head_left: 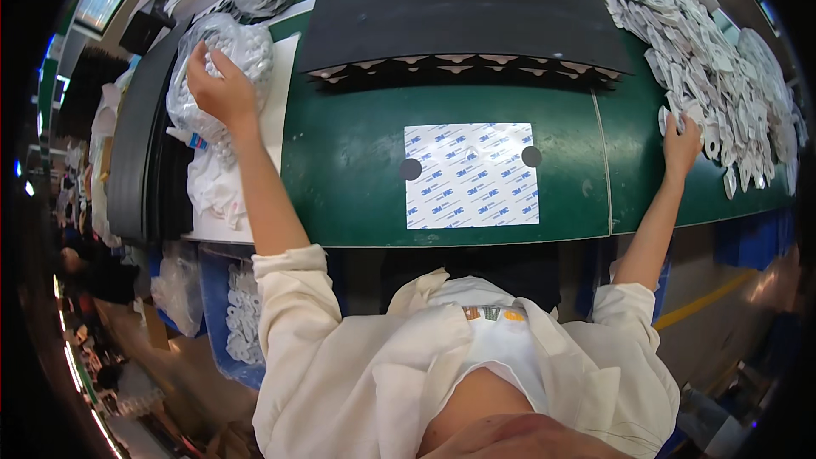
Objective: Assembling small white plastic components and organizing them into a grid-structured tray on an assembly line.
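Observation:
My left hand (pixel 223 89) is at a clear plastic bag (pixel 265 59) of small white pieces, at the far left of the table. Its thumb and forefinger stand apart, and I see nothing between them. Far to the right, my right hand (pixel 682 149) has its fingers closed on a white plastic part at the near edge of a big heap of such parts (pixel 722 76). These are flat and pale, some with a round hole. Between my hands lies a white sheet with blue print (pixel 472 195), a dark round spot at its left and right edges.
A stack of black boards (pixel 459 8) with pale pieces showing along its near edge fills the back of the green table (pixel 357 187). More black panels (pixel 144 136) stand at the left. Below the table edge, a blue bin (pixel 223 348) holds white parts.

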`<action>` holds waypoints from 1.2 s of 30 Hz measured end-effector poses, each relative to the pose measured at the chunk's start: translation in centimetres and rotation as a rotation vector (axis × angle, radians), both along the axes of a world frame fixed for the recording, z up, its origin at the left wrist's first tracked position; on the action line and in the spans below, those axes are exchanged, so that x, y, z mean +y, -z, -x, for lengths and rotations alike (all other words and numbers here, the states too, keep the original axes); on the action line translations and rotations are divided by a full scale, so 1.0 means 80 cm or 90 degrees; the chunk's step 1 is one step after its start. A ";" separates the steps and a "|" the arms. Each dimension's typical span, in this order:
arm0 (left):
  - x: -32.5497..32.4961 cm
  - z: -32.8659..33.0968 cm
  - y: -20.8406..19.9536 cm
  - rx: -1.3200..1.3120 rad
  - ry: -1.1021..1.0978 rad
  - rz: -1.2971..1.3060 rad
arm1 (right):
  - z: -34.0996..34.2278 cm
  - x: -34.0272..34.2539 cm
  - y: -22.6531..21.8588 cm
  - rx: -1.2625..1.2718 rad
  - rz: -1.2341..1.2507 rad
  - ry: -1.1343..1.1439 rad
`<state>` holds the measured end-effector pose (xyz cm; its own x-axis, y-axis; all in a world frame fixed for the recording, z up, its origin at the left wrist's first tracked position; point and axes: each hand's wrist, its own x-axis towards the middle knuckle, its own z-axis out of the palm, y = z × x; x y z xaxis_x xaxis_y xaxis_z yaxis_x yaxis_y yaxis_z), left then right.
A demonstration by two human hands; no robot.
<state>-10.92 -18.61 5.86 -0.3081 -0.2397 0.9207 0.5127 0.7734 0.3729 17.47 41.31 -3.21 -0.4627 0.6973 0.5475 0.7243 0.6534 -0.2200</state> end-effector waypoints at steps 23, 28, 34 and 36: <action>-0.089 0.108 -0.011 -0.577 -0.107 0.464 | 0.015 -0.068 -0.048 0.657 0.081 -0.272; -0.226 0.178 -0.010 -0.491 0.287 -0.343 | 0.012 -0.164 -0.038 0.524 0.252 -0.434; -0.112 0.075 -0.068 -0.428 0.813 -1.055 | -0.013 -0.189 -0.026 0.200 0.301 -0.539; -0.078 0.031 -0.072 -0.518 0.895 -0.966 | -0.004 -0.197 -0.035 0.173 0.283 -0.555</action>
<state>-13.42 -24.86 11.60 -0.9745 0.2160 -0.0615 -0.2164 -0.8298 0.5144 17.83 25.59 -0.44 -0.8060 0.3422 0.4830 -0.0769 0.7485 -0.6586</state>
